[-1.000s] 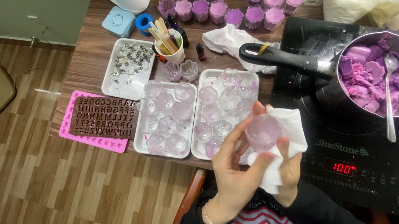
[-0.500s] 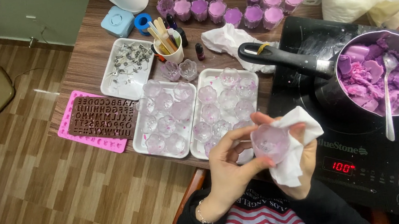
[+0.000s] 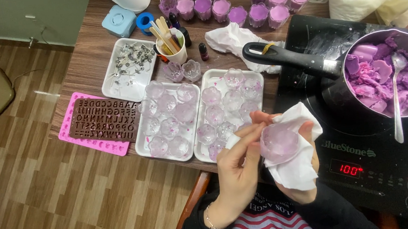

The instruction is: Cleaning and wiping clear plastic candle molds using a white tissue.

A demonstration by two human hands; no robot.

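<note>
A small clear glass cup (image 3: 278,142) with a purple tint sits between both of my hands, above the table's near edge. My left hand (image 3: 237,167) grips its left side with thumb and fingers. My right hand (image 3: 301,170) cradles it from below inside a white tissue (image 3: 298,165) that wraps around the cup's right side. Just to the left lie two white trays (image 3: 201,154) filled with several similar empty flower-shaped glass cups (image 3: 213,114).
A black induction cooker (image 3: 362,155) on the right carries a pot (image 3: 385,78) of purple wax chunks with a spoon (image 3: 397,99). Filled purple cups (image 3: 248,2), a tray of wick holders (image 3: 130,67), a cup of sticks (image 3: 171,42), a pink letter mould (image 3: 100,120), a crumpled tissue (image 3: 234,42).
The glass cup and both hands have shifted slightly right and turned. The tissue now wraps further around the cup's right side.
</note>
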